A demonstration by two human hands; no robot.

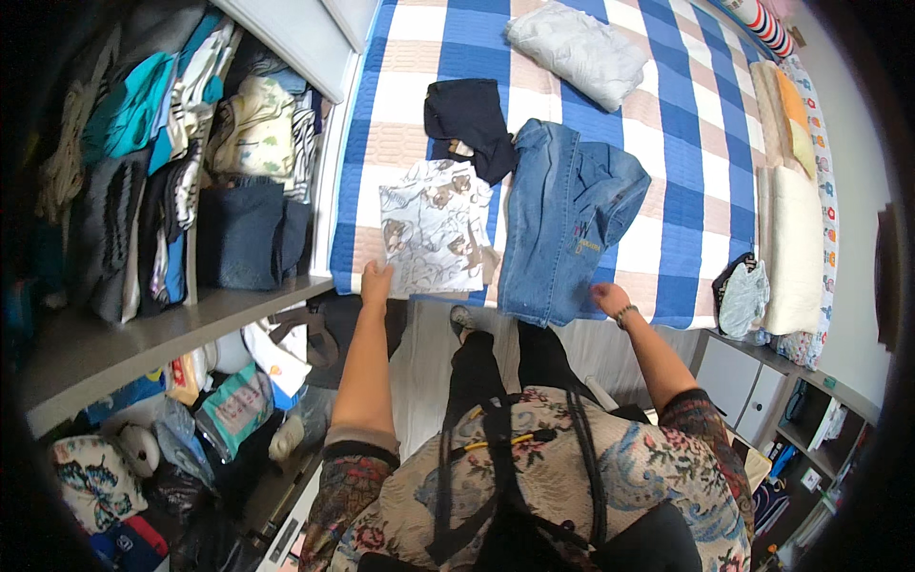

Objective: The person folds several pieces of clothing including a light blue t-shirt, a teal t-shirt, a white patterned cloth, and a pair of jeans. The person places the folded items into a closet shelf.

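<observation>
On the checked bedspread (686,164), a white garment with brown bear prints (436,229) is laid out near the front edge. My left hand (377,279) is at its lower left corner; whether the fingers grip the cloth is unclear. Blue denim jeans (547,222), with one leg bent to the right, lie just right of the print garment. My right hand (607,297) is beside the jeans' lower right side, fingers curled, with no object visible in it. A crumpled black garment (468,121) lies behind the print garment. Farther back is a folded white bundle (577,53).
An open wardrobe with a shelf edge (179,336) full of folded clothes stands at left, with bags and a butterfly-print item (96,482) below. Folded cream bedding (793,250) lies along the bed's right side. A low white-door cabinet (736,382) stands at right.
</observation>
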